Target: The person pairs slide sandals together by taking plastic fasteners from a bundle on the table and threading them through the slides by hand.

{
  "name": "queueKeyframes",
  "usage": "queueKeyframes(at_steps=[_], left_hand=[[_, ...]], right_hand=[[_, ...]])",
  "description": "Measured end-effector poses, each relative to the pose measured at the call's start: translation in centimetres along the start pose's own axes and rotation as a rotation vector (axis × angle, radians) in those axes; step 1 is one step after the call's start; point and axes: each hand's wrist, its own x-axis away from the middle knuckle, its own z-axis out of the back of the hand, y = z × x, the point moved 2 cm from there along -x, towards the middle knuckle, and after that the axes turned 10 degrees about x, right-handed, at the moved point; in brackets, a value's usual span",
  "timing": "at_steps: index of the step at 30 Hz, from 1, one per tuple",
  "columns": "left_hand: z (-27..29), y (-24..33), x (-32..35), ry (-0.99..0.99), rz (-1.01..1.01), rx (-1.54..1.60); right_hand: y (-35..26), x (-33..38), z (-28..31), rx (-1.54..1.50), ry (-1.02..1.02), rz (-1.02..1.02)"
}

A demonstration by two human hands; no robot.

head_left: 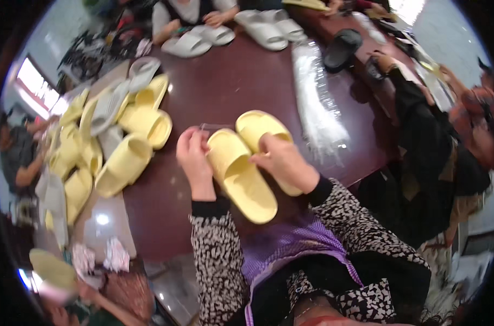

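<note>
A pair of yellow slide slippers lies side by side on the dark red table, toes away from me. My left hand (195, 160) is closed beside the left slipper (251, 190), its fingertips pinching a thin clear plastic strip (215, 126) that stretches toward the slippers' toes. Over the right slipper (257, 125) is my right hand (287, 163), thumb and fingers bent around the inner edge of its strap, where the two slippers meet. The hand hides part of that strap and insole.
Yellow and grey slippers (124, 163) are heaped on the left. Clear plastic strips (317, 103) lie in a long bundle on the right. Grey slippers (266, 32) stand at the far edge, by another person's hands (217, 19). A black slipper (342, 49) sits far right. Co-workers surround the tables.
</note>
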Motion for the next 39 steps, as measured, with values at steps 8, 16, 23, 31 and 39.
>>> queueKeyframes(at_steps=[8,16,23,31,39], left_hand=[[1.4,-1.2,0.1,-0.016,0.065,-0.011],[1.6,-1.0,-0.5,0.088,0.006,-0.060],[3.0,-0.5,-0.4,0.105,0.002,-0.112],[2.3,-1.5,-0.8,0.142,0.012,-0.021],[5.5,-1.8,-2.0,0.350,-0.240,-0.079]], right_hand=[[-1.2,0.2,-2.2,-0.020,0.016,0.122],[2.0,-2.4,-1.4,0.044,-0.108,0.125],[10.7,-8.3,9.8,0.510,0.464,0.503],[28.1,-13.3,32.2,0.945,0.481,-0.264],[12.4,-4.4,10.2,-0.243,0.189,0.079]])
